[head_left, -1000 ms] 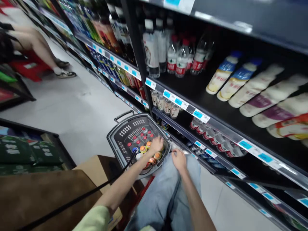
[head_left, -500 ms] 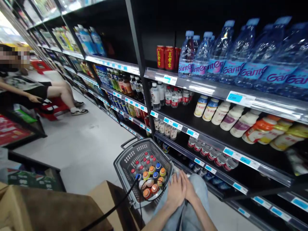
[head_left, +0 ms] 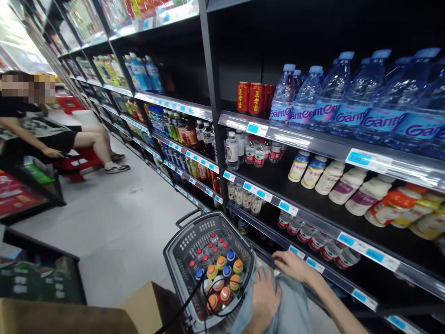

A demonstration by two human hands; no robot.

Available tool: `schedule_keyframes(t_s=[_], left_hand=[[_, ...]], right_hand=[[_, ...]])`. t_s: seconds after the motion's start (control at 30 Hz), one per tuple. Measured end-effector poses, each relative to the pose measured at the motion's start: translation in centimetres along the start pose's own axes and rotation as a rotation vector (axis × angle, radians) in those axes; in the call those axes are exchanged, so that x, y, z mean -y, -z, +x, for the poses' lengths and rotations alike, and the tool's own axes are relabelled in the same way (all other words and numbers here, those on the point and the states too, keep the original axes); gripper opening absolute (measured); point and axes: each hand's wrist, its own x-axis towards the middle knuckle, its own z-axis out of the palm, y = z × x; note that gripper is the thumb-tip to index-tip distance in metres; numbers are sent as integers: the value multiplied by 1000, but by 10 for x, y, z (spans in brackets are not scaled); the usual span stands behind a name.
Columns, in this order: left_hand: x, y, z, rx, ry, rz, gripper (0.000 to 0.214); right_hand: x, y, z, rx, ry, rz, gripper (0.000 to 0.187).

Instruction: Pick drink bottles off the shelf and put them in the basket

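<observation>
My left hand [head_left: 264,295] lies flat on my jeans-clad knee [head_left: 288,308], fingers stretched out, holding nothing. My right hand [head_left: 291,264] hovers just above the knee with fingers loosely spread toward the lower shelf edge [head_left: 313,264], empty. Right beside my left hand stands a grey shopping basket [head_left: 184,246] on the floor, filled with several upright bottles with red, orange, yellow and blue caps [head_left: 219,273]. A black cable [head_left: 181,306] runs across the basket's near rim.
Black shelving [head_left: 208,69] on the right carries water bottles [head_left: 347,99], red cans [head_left: 251,98], white yoghurt drink bottles [head_left: 333,178] and small jars. A cardboard box [head_left: 146,306] sits at my left. Another person [head_left: 52,134] sits down the aisle on a red stool.
My left hand has come out of the basket onto my knee. My right hand lifted off the knee toward the shelf. The view tilted upward, showing higher shelves.
</observation>
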Motion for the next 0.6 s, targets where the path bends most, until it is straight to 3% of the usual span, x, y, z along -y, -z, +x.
schedule_keyframes(t_s=[0.2,0.37,0.5,0.6], left_hand=[[-1,0,1,13,0,-5,63],[-3,-11,2,13,-10,-21,63],[0,-23,6,0,8,-56,65],[6,-31,11,4,8,-85,66]], right_hand=[[63,85,52,-211,142,-52,34],[86,159,133,-486,201,-296,43],[95,216,210,-650,10,-308,58],[103,242,261,-716,-137,-233,62]])
